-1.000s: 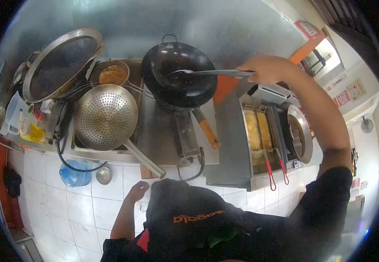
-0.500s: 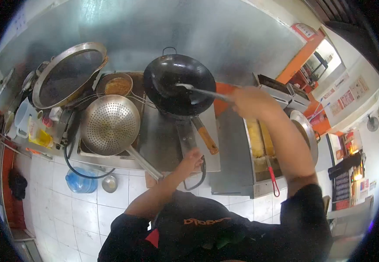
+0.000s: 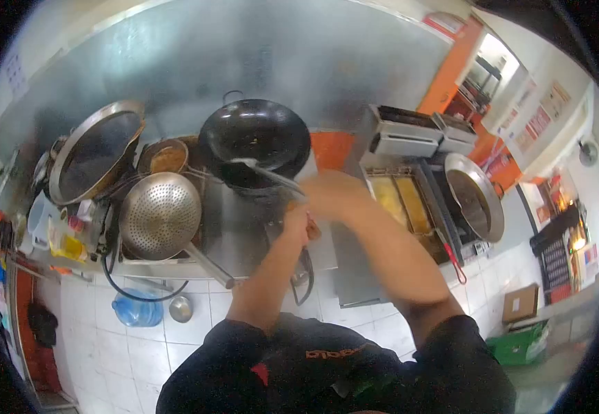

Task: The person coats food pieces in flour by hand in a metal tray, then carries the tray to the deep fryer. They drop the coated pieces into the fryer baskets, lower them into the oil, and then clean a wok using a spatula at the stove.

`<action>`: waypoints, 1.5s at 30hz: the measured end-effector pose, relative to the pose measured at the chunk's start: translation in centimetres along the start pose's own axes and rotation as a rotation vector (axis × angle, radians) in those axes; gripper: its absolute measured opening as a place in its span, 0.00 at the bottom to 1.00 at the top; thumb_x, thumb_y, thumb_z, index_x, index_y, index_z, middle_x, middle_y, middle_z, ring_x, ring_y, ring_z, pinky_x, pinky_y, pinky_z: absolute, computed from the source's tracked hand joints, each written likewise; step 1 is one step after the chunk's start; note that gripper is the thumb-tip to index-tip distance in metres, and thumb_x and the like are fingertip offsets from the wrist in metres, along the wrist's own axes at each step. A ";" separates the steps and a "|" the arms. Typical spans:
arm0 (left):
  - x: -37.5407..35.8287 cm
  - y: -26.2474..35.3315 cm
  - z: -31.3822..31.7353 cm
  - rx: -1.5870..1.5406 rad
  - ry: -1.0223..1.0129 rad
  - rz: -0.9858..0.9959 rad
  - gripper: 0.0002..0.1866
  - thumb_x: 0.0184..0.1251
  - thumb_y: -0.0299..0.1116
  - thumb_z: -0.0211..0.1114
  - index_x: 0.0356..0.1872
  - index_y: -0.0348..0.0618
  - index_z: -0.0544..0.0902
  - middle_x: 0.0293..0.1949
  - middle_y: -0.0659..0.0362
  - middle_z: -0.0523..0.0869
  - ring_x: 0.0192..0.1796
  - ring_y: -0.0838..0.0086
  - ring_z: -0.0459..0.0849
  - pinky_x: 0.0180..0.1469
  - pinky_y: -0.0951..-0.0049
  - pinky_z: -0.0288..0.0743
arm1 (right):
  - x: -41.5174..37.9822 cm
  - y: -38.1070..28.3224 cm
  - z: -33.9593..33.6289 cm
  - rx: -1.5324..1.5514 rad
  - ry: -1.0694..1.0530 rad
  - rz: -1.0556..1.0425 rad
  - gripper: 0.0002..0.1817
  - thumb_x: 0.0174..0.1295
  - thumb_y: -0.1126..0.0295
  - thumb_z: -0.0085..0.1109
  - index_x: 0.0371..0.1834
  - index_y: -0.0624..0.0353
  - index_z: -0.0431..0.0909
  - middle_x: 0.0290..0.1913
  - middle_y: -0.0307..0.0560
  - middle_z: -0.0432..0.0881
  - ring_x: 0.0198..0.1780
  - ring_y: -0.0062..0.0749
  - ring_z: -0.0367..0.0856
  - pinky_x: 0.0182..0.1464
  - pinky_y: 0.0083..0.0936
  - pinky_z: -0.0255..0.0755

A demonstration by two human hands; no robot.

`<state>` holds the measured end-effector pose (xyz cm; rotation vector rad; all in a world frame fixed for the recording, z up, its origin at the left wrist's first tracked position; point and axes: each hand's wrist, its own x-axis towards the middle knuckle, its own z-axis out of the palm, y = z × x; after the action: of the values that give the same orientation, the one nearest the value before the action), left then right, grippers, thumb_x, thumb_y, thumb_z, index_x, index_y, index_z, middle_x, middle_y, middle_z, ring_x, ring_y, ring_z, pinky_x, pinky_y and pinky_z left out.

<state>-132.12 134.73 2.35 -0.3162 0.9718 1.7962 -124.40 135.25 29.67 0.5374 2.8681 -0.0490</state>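
A black wok (image 3: pixel 272 127) sits on the stove, with a few small yellowish bits inside. My left hand (image 3: pixel 298 224) is closed around its wooden handle (image 3: pixel 314 232), whose end shows beside my fingers. Just above it, my right hand (image 3: pixel 330 194), blurred by motion, grips the shaft of a long metal wok spatula (image 3: pixel 278 179). The spatula's pale head lies inside the wok, over its near left side. To the left of the wok, a perforated metal strainer (image 3: pixel 160 215) rests with its handle pointing toward me.
A large pan (image 3: pixel 99 148) leans at the far left, near a smaller strainer (image 3: pixel 168 159) with brown contents. Right of the stove is a fryer with yellow oil (image 3: pixel 403 200), a red-handled tool (image 3: pixel 453 259) and a wide metal pan (image 3: pixel 475 196). A blue water jug (image 3: pixel 137 308) lies on the floor.
My left hand has moved up and closed on the wok's handle. My right hand has come down and left, bringing the spatula's head toward the wok's near left side. The view has shifted right.
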 end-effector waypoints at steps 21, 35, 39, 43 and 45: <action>-26.3 4.0 -8.5 0.551 0.230 0.566 0.06 0.60 0.26 0.64 0.32 0.44 0.74 0.21 0.62 0.74 0.17 0.75 0.73 0.20 0.69 0.72 | -19.5 11.9 -3.1 0.111 0.538 -0.222 0.26 0.62 0.69 0.64 0.66 0.44 0.78 0.44 0.57 0.84 0.48 0.56 0.81 0.53 0.46 0.74; -37.1 16.5 -26.8 0.912 0.620 0.822 0.14 0.59 0.30 0.59 0.45 0.36 0.73 0.19 0.57 0.79 0.16 0.73 0.78 0.18 0.69 0.71 | -2.9 -9.2 6.5 0.394 0.564 -0.420 0.28 0.75 0.62 0.47 0.78 0.41 0.59 0.46 0.63 0.79 0.44 0.60 0.83 0.48 0.51 0.78; -37.2 20.2 -31.6 1.050 0.740 0.835 0.13 0.58 0.31 0.61 0.42 0.36 0.76 0.21 0.55 0.81 0.21 0.70 0.82 0.23 0.66 0.75 | -2.3 -9.3 12.2 0.335 0.369 -0.523 0.30 0.73 0.62 0.52 0.78 0.38 0.59 0.48 0.63 0.80 0.45 0.61 0.83 0.48 0.51 0.78; -38.3 23.8 -34.6 1.099 0.692 0.758 0.10 0.57 0.32 0.62 0.38 0.38 0.78 0.21 0.55 0.81 0.21 0.69 0.82 0.24 0.66 0.75 | -5.0 -6.1 11.3 0.357 0.254 -0.569 0.28 0.72 0.64 0.55 0.75 0.44 0.65 0.48 0.63 0.82 0.47 0.61 0.83 0.51 0.47 0.77; -38.1 24.6 -36.0 1.065 0.637 0.723 0.10 0.57 0.32 0.62 0.38 0.38 0.78 0.20 0.57 0.80 0.19 0.71 0.80 0.22 0.67 0.73 | -6.1 -6.0 8.9 0.415 0.255 -0.559 0.27 0.71 0.64 0.57 0.73 0.47 0.68 0.50 0.63 0.83 0.49 0.61 0.83 0.53 0.45 0.77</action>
<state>-144.55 79.45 14.07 0.1991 2.5691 1.4806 -119.15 126.81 22.28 -0.2328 3.1710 -0.7230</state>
